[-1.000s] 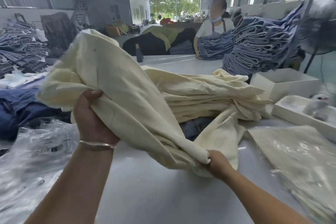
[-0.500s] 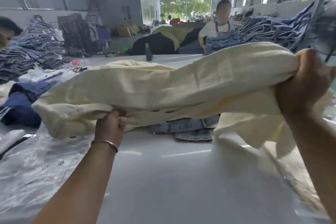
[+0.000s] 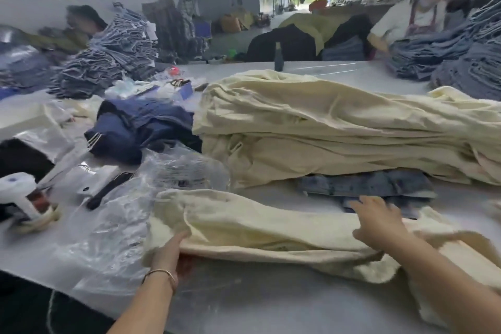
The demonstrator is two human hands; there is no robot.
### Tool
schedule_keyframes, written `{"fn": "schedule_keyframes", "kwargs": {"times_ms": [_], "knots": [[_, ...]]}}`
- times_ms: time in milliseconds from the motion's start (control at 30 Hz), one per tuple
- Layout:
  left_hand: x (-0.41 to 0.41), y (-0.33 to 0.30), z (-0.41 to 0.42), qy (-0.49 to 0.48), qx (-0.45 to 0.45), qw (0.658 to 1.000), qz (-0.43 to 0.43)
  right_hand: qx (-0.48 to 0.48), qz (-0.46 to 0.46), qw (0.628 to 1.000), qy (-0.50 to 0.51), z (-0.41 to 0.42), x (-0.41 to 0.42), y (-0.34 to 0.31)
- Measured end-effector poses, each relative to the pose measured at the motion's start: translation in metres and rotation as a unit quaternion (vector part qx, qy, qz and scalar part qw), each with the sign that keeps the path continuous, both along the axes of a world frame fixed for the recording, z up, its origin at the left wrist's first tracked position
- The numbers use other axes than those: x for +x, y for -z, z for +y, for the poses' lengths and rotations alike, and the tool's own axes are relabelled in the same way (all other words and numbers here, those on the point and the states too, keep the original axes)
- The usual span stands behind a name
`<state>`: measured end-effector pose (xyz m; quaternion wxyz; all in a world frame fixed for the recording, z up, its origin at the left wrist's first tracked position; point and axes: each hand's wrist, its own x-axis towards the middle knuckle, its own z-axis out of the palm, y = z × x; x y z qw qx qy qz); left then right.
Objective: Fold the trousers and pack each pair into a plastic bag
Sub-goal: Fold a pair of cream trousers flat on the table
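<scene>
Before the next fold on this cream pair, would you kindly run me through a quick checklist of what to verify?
1. Cream trousers lying on the table: ok, stretched sideways in front of the person.
2. Left hand holding the left end: ok, fingers curled round the edge.
3. Right hand ready to smooth: ok, it lies open on the cloth.
4. Cloth flat: not ok, the right end is bunched and rumpled.
5. Plastic bags within reach: ok, a loose heap lies beside the left hand, partly under the trousers.
6. Room behind: not ok, the cream stack and jeans lie close behind.
</scene>
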<state>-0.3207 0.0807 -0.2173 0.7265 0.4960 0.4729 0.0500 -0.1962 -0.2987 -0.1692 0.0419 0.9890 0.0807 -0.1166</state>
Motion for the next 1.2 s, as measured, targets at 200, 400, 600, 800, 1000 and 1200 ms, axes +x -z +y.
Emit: {"fn": "schedule_keyframes", "kwargs": {"times_ms": [200, 400, 600, 800, 1000, 1200], "knots": [[0.023, -0.002, 0.025, -0.006, 0.091, 0.996, -0.019, 0.196, -0.043, 0.972, -0.123, 0.14, 0.013, 0.032], [0.026, -0.003, 0.036, 0.02, -0.006, 0.993, -0.12, 0.241, 0.128, 0.962, -0.017, 0.202, 0.033, 0.068], [0.024, -0.006, 0.042, 0.027, -0.033, 0.987, -0.156, 0.51, 0.126, 0.844, 0.11, 0.191, 0.063, 0.051], [0.066, -0.042, 0.02, 0.048, -0.017, 0.952, -0.301, 0.602, -0.23, 0.764, -0.029, 0.172, 0.108, -0.07], [0.077, -0.032, 0.038, -0.036, 0.027, 0.982, -0.186, 0.457, -0.499, 0.715, -0.173, 0.179, 0.083, -0.123], [0.05, 0.002, 0.055, -0.058, -0.091, 0.991, -0.078, 0.239, 0.226, 0.879, -0.345, 0.204, -0.012, -0.015]]}}
